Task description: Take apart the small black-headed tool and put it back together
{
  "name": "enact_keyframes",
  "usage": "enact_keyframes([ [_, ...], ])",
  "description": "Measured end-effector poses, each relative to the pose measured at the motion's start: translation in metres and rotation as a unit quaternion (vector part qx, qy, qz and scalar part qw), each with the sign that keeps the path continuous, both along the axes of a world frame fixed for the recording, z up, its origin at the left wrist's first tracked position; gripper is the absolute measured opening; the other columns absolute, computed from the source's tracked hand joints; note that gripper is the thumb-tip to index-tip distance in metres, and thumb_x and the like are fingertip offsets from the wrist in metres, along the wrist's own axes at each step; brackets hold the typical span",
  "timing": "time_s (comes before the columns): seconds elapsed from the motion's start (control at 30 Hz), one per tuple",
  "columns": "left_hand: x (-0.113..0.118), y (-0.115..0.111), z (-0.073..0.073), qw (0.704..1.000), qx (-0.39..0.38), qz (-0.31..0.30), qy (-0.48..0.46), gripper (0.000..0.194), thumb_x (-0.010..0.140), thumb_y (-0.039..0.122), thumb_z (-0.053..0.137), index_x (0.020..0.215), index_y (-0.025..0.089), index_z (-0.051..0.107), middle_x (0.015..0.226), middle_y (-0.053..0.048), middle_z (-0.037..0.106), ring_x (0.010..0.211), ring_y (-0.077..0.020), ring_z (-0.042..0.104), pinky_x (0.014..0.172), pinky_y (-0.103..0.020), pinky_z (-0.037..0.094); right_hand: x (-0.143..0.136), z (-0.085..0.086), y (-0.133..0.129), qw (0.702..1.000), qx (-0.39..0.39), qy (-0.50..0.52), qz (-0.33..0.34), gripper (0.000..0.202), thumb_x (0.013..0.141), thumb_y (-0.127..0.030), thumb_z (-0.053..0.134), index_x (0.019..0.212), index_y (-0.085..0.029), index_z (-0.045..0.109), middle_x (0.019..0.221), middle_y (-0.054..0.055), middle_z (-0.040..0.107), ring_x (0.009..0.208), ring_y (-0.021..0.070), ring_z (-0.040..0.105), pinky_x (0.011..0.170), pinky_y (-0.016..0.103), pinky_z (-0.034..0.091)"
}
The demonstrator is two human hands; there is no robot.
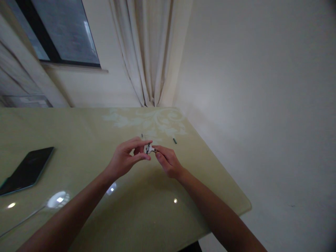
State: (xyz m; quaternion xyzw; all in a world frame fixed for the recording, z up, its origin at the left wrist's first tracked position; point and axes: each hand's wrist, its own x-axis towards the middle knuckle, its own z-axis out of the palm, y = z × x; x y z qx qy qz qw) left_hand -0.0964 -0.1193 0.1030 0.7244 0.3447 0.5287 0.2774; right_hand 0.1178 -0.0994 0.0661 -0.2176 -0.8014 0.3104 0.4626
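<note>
Above the table, a small silver T-shaped, razor-like tool (150, 149) is held between both hands. My left hand (124, 155) pinches its wide dark-edged head from the left, with thumb and fingertips at either end. The narrow end sits between the thumb and fingers of my right hand (169, 162), which hide most of it. Just beyond the right hand lies a short dark green piece (174, 140) on the table. Another tiny greyish piece (142, 135) shows behind the left fingers, too small to identify.
A dark tablet (28, 171) lies on the pale green table (147, 210) at the left. Near it is a round white disc (55, 201) with a white cable. The wall (249, 105) runs along the table's right side; a curtain (147, 52) hangs behind.
</note>
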Motion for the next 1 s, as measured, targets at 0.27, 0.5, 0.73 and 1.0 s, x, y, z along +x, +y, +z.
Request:
enact_keyframes([
  [0.27, -0.005, 0.0, 0.004, 0.999, -0.006, -0.029, 0.017, 0.04, 0.085, 0.037, 0.084, 0.123, 0.026, 0.079, 0.074, 0.0, 0.06, 0.067, -0.0132, 0.053, 0.065, -0.027, 0.044, -0.001, 0.006, -0.002, 1.0, -0.023, 0.011, 0.014, 0.038, 0.108, -0.039, 0.042, 0.124, -0.017, 0.07, 0.097, 0.006, 0.071, 0.082, 0.0178, 0.065, 0.08, 0.03, 0.05],
  [0.5, -0.009, 0.003, 0.004, 0.999, -0.016, -0.044, 0.019, 0.041, 0.082, 0.032, 0.087, 0.123, 0.026, 0.079, 0.074, 0.0, 0.061, 0.068, -0.0135, 0.054, 0.068, -0.028, 0.045, -0.001, 0.007, -0.003, 0.999, -0.031, 0.014, 0.014, 0.038, 0.108, -0.041, 0.044, 0.121, -0.017, 0.071, 0.087, 0.004, 0.066, 0.075, 0.0165, 0.06, 0.076, 0.029, 0.048],
  [0.73, -0.01, 0.004, 0.004, 0.998, -0.026, -0.057, 0.009, 0.047, 0.078, 0.035, 0.09, 0.123, 0.026, 0.079, 0.075, -0.001, 0.062, 0.069, -0.0145, 0.055, 0.067, -0.029, 0.046, 0.0, 0.005, -0.002, 0.999, -0.027, -0.015, 0.011, 0.043, 0.109, -0.045, 0.04, 0.123, -0.017, 0.069, 0.087, 0.004, 0.065, 0.075, 0.0169, 0.058, 0.074, 0.029, 0.047],
  [1.0, -0.007, 0.001, 0.005, 0.998, -0.039, -0.043, -0.007, 0.043, 0.076, 0.035, 0.091, 0.116, 0.026, 0.082, 0.074, 0.0, 0.063, 0.068, -0.0137, 0.054, 0.066, -0.028, 0.045, 0.001, 0.008, -0.004, 0.999, -0.031, -0.007, 0.019, 0.043, 0.108, -0.046, 0.041, 0.123, -0.017, 0.07, 0.087, 0.005, 0.066, 0.075, 0.0169, 0.059, 0.074, 0.029, 0.047],
])
